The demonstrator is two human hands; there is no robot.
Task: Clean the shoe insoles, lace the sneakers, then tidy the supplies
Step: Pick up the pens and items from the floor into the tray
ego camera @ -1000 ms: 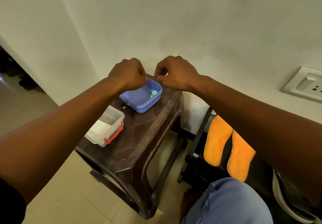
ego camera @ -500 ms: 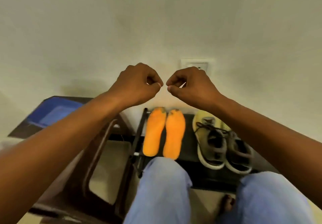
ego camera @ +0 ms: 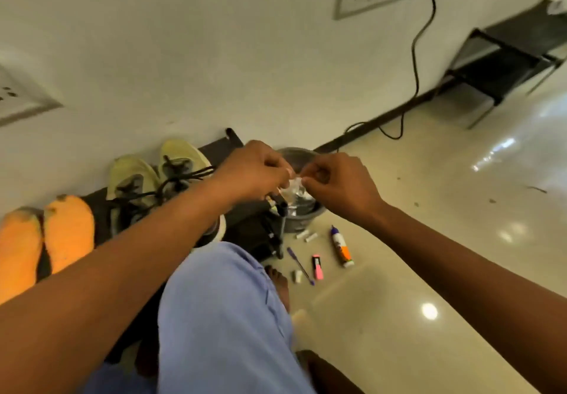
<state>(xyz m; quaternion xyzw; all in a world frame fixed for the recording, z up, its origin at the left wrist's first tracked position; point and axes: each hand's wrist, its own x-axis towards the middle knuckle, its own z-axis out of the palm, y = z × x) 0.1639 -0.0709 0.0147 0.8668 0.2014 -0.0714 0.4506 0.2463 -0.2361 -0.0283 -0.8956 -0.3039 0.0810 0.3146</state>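
A low black rack stands against the wall and carries the task's things. The two orange insoles lie side by side at its left end, bare faces up, which would suit airing or wiping. Just right of them, near the rack's middle, the pair of pale yellow sneakers sits with black laces loose and trailing across the tongues, so lacing looks not yet done. Off the rack's right end a dark round bin sits on the floor. Above it the left hand and right hand meet, each with fingertips pinched on a small clear scrap, likely a wrapper; held over the bin, probably for dropping in. Beside the bin lie a glue bottle, a pink highlighter and a purple pen, probably awaiting tidying.
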